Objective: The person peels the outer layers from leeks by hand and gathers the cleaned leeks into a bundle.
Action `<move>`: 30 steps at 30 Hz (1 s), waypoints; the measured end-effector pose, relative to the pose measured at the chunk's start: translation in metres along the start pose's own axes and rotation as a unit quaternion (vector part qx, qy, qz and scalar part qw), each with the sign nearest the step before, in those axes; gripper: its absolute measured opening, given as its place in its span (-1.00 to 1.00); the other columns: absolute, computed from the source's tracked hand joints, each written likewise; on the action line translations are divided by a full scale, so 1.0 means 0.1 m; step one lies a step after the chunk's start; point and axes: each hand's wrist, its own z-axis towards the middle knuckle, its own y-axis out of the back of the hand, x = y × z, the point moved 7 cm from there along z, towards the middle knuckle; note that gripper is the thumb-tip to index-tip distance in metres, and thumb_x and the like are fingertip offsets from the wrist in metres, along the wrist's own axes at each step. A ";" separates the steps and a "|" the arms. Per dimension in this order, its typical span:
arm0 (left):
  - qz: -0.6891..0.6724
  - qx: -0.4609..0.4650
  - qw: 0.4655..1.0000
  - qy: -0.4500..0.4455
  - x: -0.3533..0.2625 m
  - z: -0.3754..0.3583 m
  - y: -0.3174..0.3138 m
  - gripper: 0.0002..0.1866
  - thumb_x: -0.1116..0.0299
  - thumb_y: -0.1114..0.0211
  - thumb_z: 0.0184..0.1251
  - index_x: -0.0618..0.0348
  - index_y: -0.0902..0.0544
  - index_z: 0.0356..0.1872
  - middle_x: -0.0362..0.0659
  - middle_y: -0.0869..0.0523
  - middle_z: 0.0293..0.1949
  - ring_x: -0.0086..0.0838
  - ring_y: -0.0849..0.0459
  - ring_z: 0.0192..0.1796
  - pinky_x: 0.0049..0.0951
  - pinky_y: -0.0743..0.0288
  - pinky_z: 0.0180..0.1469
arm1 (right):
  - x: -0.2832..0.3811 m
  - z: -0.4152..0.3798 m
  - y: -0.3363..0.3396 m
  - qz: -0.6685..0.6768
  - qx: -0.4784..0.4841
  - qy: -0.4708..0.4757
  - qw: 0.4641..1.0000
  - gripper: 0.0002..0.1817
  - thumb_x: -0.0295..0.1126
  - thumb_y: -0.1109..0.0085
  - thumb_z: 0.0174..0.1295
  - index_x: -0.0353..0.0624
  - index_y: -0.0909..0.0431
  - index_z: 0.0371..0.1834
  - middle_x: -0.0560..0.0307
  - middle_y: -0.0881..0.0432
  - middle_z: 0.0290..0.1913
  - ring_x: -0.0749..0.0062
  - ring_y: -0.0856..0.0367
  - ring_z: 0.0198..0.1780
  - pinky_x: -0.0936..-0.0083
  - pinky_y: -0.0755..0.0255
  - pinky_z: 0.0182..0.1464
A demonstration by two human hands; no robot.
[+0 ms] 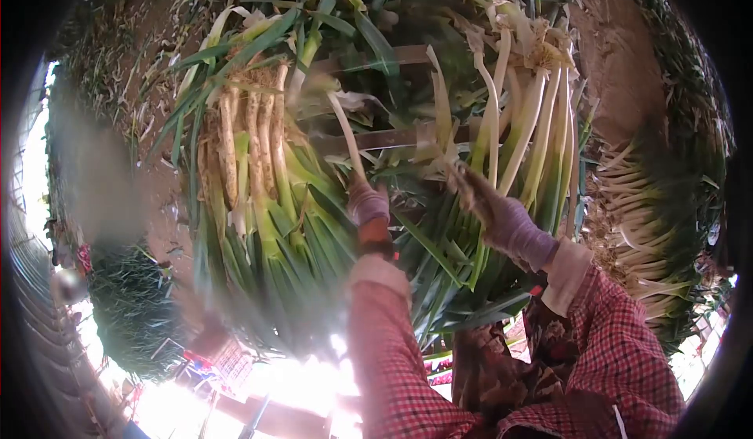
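Note:
My left hand (367, 202), with a pale purple glove cuff, is closed around a single green onion (345, 135) whose white stem points up and away. To its left lies a heap of soil-stained green onions (263, 133), roots at the far end. My right hand (498, 212), gloved and dirty, has its fingers together, pointing up and left. Pale, papery peel (431, 145) is at its fingertips, but blur hides the exact grip. Beside that hand are cleaner, white-stemmed green onions (541, 125), with their green leaves toward me.
A wooden bar (392, 138) runs across behind my hands. At the right, a long row of green onions (639, 212) lies on the ground. Bare soil (620, 63) and scattered leaf scraps are beyond. Another leafy green pile (129, 313) stands at the lower left.

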 end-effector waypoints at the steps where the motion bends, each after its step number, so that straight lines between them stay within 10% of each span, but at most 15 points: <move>1: -0.017 0.045 0.999 0.025 -0.07 -0.01 -0.09 -0.57 0.09 -0.23 0.30 0.23 -0.48 -0.02 0.18 -0.66 -0.11 0.06 -0.65 -0.05 -0.04 -0.49 -0.03 | -0.04 0.13 -0.23 0.184 -0.027 -0.048 0.981 -0.09 -0.43 -0.16 0.09 0.02 0.05 0.55 -0.12 -0.19 0.47 0.40 -0.24 0.46 0.42 -0.34 0.41; 3: -0.040 0.122 0.990 0.058 -0.25 -0.11 -0.26 -0.54 0.07 -0.17 0.33 0.20 -0.48 0.08 0.16 -0.67 -0.07 0.05 -0.65 -0.01 -0.08 -0.51 0.02 | -0.07 0.09 0.09 0.515 -0.007 -0.058 0.855 -0.06 -0.44 -0.21 0.05 -0.02 0.05 0.54 -0.08 -0.17 0.48 0.28 -0.43 0.33 0.44 -0.52 0.21; 10: -0.234 0.213 0.945 0.082 -0.32 -1.47 -0.44 -0.51 0.11 -0.14 0.38 0.19 -0.44 0.22 0.12 -0.60 -0.22 -0.03 -0.56 -0.19 -0.11 -0.46 -0.10 | -0.21 -0.61 -0.23 0.602 0.016 -0.245 0.760 -0.11 -0.55 -0.14 0.06 0.09 -0.03 0.52 -0.11 -0.64 0.03 -0.02 -0.65 0.04 0.28 -0.56 0.05; 12: -0.300 0.207 0.923 0.124 -0.45 -1.60 -0.30 -0.62 0.22 -0.17 0.39 0.20 -0.50 0.12 -0.16 -0.52 -0.46 -0.46 -0.43 -0.44 -0.32 -0.42 -0.35 | -0.25 -0.75 -0.19 0.611 0.056 -0.271 0.742 -0.14 -0.56 -0.14 0.06 0.09 -0.06 0.50 -0.13 -0.66 -0.07 -0.05 -0.69 -0.09 0.18 -0.56 -0.07; 16: -0.302 0.168 0.938 0.030 -0.65 -1.70 -0.25 -0.66 0.23 -0.15 0.40 0.20 -0.52 0.07 -0.15 -0.53 -0.43 -0.48 -0.43 -0.43 -0.33 -0.40 -0.38 | -0.46 -0.66 -0.13 0.612 0.052 -0.282 0.737 -0.15 -0.53 -0.12 0.09 0.15 -0.04 0.50 -0.14 -0.65 -0.09 -0.11 -0.68 -0.15 0.17 -0.56 -0.13; 18: -0.263 0.262 0.916 0.151 -0.75 -1.74 -0.18 -0.71 0.29 -0.16 0.37 0.19 -0.55 0.03 -0.11 -0.58 -0.35 -0.42 -0.50 -0.38 -0.33 -0.45 -0.31 | -0.30 -0.67 -0.10 0.574 0.162 -0.225 0.770 -0.16 -0.46 -0.10 0.14 0.14 0.04 0.51 -0.17 -0.61 -0.03 -0.14 -0.66 -0.12 0.09 -0.55 -0.13; 19: -0.241 0.298 0.899 0.213 -0.75 -1.76 -0.12 -0.73 0.31 -0.17 0.36 0.18 -0.56 0.01 -0.08 -0.61 -0.31 -0.38 -0.54 -0.36 -0.33 -0.48 -0.27 | -0.27 -0.70 -0.33 0.594 -0.027 -0.230 0.770 -0.21 -0.45 -0.12 0.16 0.14 -0.04 0.49 -0.21 -0.62 -0.07 -0.17 -0.64 -0.07 0.08 -0.54 -0.11; 20: 0.006 0.298 0.953 -0.045 -0.86 -1.80 -0.16 -0.75 0.36 -0.18 0.32 0.16 -0.57 -0.02 -0.04 -0.63 -0.22 -0.31 -0.59 -0.28 -0.32 -0.52 -0.26 | -0.42 -0.74 -0.41 0.606 -0.038 -0.270 0.748 -0.23 -0.43 -0.12 0.18 0.14 -0.07 0.49 -0.24 -0.62 -0.07 -0.18 -0.63 -0.06 0.11 -0.54 -0.10; 21: 0.269 0.263 0.883 -0.280 -0.90 -2.02 -0.33 -0.77 0.40 -0.19 0.27 0.14 -0.58 -0.06 0.00 -0.64 -0.12 -0.23 -0.64 -0.20 -0.31 -0.56 -0.25 | -0.53 -0.77 -0.44 0.629 -0.048 -0.291 0.719 -0.25 -0.43 -0.12 0.20 0.14 -0.09 0.49 -0.27 -0.61 -0.05 -0.18 -0.63 -0.03 0.14 -0.54 -0.07; 26: -0.066 0.009 0.958 -0.279 -1.99 -1.94 0.24 -0.55 0.25 -0.16 0.41 0.13 -0.40 0.27 0.20 -0.65 -0.15 0.04 -0.65 -0.25 -0.03 -0.53 -0.24 | -0.56 -1.73 -0.66 0.620 -0.027 -0.305 0.722 -0.09 -0.49 -0.24 0.09 -0.02 0.01 0.54 -0.27 -0.42 0.26 -0.02 -0.49 0.22 0.28 -0.46 0.15; 30: -0.176 0.030 0.973 -0.147 -2.88 -1.44 -0.36 -0.26 0.12 -0.17 0.40 0.11 -0.09 0.50 0.26 -0.42 0.27 0.09 -0.58 0.12 -0.07 -0.51 0.06 | -0.85 -3.09 -0.46 0.590 -0.065 -0.287 0.752 0.05 -0.30 -0.41 0.01 -0.26 0.05 0.53 -0.16 -0.21 0.47 0.12 -0.23 0.47 0.31 -0.29 0.37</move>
